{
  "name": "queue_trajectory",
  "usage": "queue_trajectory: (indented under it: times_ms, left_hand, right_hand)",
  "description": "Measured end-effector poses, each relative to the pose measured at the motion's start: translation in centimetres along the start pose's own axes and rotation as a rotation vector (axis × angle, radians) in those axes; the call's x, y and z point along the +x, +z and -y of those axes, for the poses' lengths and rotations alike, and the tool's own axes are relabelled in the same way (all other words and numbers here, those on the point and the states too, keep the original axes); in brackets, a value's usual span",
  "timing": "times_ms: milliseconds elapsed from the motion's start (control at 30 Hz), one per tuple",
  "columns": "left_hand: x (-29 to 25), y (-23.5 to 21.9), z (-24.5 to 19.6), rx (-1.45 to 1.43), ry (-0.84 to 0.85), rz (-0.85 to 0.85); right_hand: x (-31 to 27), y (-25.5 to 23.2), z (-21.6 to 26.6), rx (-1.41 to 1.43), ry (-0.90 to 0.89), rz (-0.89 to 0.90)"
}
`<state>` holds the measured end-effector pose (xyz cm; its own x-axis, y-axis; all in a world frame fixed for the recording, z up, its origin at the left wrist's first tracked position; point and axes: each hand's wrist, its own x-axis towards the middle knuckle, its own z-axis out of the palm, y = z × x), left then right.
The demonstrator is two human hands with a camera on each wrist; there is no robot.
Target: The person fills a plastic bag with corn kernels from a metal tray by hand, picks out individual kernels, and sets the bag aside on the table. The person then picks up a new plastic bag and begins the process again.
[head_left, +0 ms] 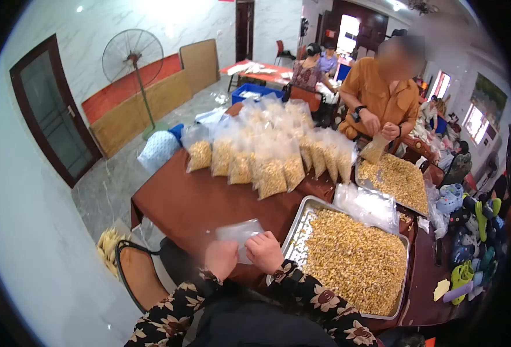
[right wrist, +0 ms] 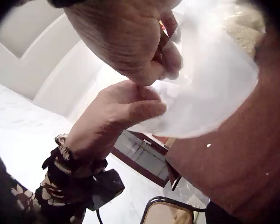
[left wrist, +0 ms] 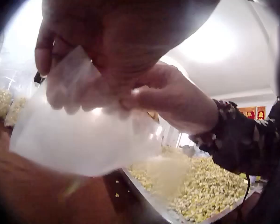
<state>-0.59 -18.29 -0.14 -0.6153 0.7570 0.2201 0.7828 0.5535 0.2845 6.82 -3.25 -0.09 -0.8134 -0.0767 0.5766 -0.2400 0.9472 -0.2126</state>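
At the near edge of the desk (head_left: 192, 202), both hands pinch the rim of one empty clear bag (head_left: 239, 232). The left hand (head_left: 221, 258) grips the bag's left side, thumb and fingers closed on the plastic; the right hand (head_left: 264, 251) grips the right side the same way, and the two hands sit just beside each other, knuckles almost touching. From the left wrist view the bag (left wrist: 84, 135) hangs below the left hand (left wrist: 116, 42), with the right hand (left wrist: 175, 100) nipping its top edge. From the right wrist view the right hand (right wrist: 126, 37) and left hand (right wrist: 116, 114) meet at the bag (right wrist: 210, 88), which spreads out over the brown desk (right wrist: 233, 172).

Just right of the hands lies a metal tray (head_left: 295, 222) heaped with yellow kernels (head_left: 354, 260). Beyond it, a stack of flat clear bags (head_left: 368, 205) rests beside a second tray (head_left: 391, 179) of kernels. Further back on the desk stands a cluster of filled bags (head_left: 267, 156), upright and touching one another. Across the desk a person in an orange shirt (head_left: 383, 95) holds a bag over the far tray. A chair (head_left: 137, 272) stands at the left, and a fan (head_left: 133, 58) near the wall.
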Motion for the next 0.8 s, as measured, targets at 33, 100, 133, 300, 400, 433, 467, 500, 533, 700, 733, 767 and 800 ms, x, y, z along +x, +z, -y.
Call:
queue_trajectory:
  times_ms: [33, 100, 133, 300, 400, 433, 467, 500, 533, 700, 733, 767, 800]
  left_hand:
    - [-0.1, 0.9, -0.3, -0.089, -0.041, 0.003]
    - [-0.2, 1.8, -1.1, -0.179, -0.072, 0.008]
    - [0.0, 1.9, -1.5, -0.285, -0.134, 0.037]
    - [0.9, 3.2, -3.1, -0.488, -0.250, 0.013]
    - [1.4, 3.0, -4.5, -0.448, -0.224, -0.055]
    - [1.1, 3.0, -4.9, -0.422, -0.166, -0.133]
    - [1.0, 3.4, -5.1, -0.416, -0.110, -0.172]
    - [1.0, 3.8, -5.3, -0.407, -0.053, -0.215]
    - [0.9, 3.7, -5.4, -0.418, 0.013, -0.231]
    - [-0.3, 3.5, -6.7, -0.464, 0.076, -0.165]
    - [-0.6, 3.7, -6.8, -0.464, 0.129, -0.185]
    - [-0.8, 3.8, -6.9, -0.463, 0.183, -0.205]
    - [-0.9, 4.0, -6.8, -0.455, 0.168, -0.180]
  right_hand:
    - [-0.3, 0.1, -0.4, -0.005, 0.027, 0.017]
    - [-0.6, -0.4, 0.0, 0.040, 0.081, -0.078]
    - [-0.7, -0.6, 0.4, 0.097, 0.131, -0.165]
    - [-2.9, -0.4, 2.0, 0.381, 0.327, -0.164]
    - [-4.7, 1.5, -0.1, 0.442, 0.484, -0.142]
    - [-5.5, 1.6, -0.7, 0.483, 0.524, 0.052]
    - [-6.0, 1.4, -1.1, 0.501, 0.551, 0.195]
    - [-6.3, 1.3, -1.5, 0.515, 0.572, 0.337]
    - [-6.3, 1.5, -1.9, 0.542, 0.546, 0.295]
    - [-6.4, 3.1, -5.1, 0.155, 0.063, 0.276]
    - [-6.2, 3.2, -5.0, 0.159, 0.071, 0.279]
    - [-6.0, 3.4, -4.7, 0.100, 0.096, 0.276]
    - [-5.8, 3.5, -4.5, 0.040, 0.120, 0.272]
